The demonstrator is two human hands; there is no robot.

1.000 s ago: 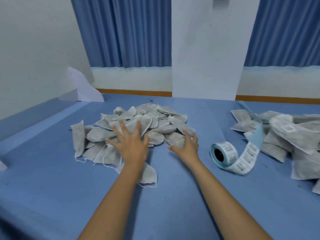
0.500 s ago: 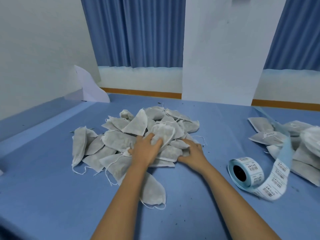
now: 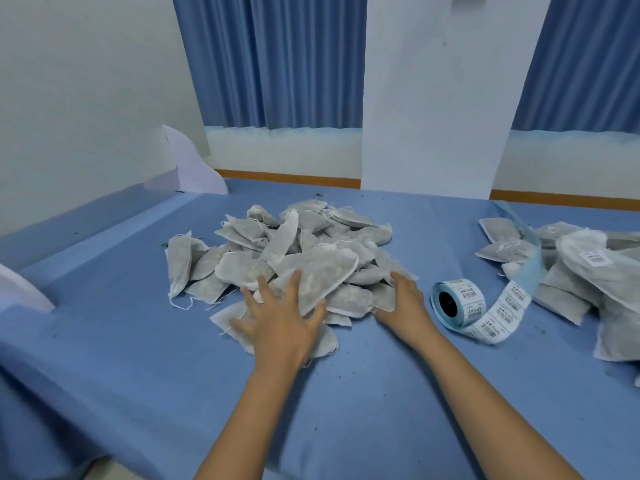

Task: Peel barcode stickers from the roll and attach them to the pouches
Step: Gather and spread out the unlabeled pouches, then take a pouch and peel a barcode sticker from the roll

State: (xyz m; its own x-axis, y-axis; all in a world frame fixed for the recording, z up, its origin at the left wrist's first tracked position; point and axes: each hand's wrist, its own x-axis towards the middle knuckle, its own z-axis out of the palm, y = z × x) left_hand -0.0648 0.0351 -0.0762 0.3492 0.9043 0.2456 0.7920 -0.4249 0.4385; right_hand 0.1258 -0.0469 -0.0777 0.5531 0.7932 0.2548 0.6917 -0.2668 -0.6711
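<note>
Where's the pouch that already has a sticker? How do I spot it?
Look at the blue table, then at the pile of pouches on its right side, past the sticker roll. The big pouch lying on top there is the one: a white barcode sticker sits plainly on it, clearer than on any neighbour.

Matt fibrous pouches (image 3: 313, 271), glossy stickers (image 3: 498, 310)

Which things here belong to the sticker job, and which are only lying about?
For the job: heap of grey fabric drawstring pouches; roll of white barcode stickers on blue backing; second pile of grey pouches, some labelled.
Lying about: curled white paper sheet at the wall; white object at left edge.
</note>
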